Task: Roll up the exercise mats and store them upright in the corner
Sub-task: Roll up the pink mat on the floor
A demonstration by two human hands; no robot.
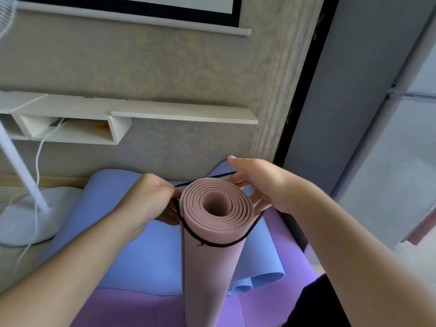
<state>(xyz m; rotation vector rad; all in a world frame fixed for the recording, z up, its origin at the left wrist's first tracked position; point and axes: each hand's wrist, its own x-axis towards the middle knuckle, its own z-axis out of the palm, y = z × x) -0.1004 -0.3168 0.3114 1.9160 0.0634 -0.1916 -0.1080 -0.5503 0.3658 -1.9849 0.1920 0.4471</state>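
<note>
A pink exercise mat (207,263) stands rolled up and upright in front of me, its spiral end facing the camera. A thin black elastic strap (213,244) loops around its upper end. My left hand (151,199) pinches the strap at the roll's left side. My right hand (262,185) holds the strap stretched over the roll's far right side, fingers behind the roll. Beneath lie a blue mat (132,234), partly curled at its right end, and a purple mat (132,310) flat on the floor.
A white fan base (26,220) with its pole and cable stands on the floor at left. A white wall shelf (132,114) hangs ahead. A grey fridge (387,142) stands at right, beside the wall corner (278,159).
</note>
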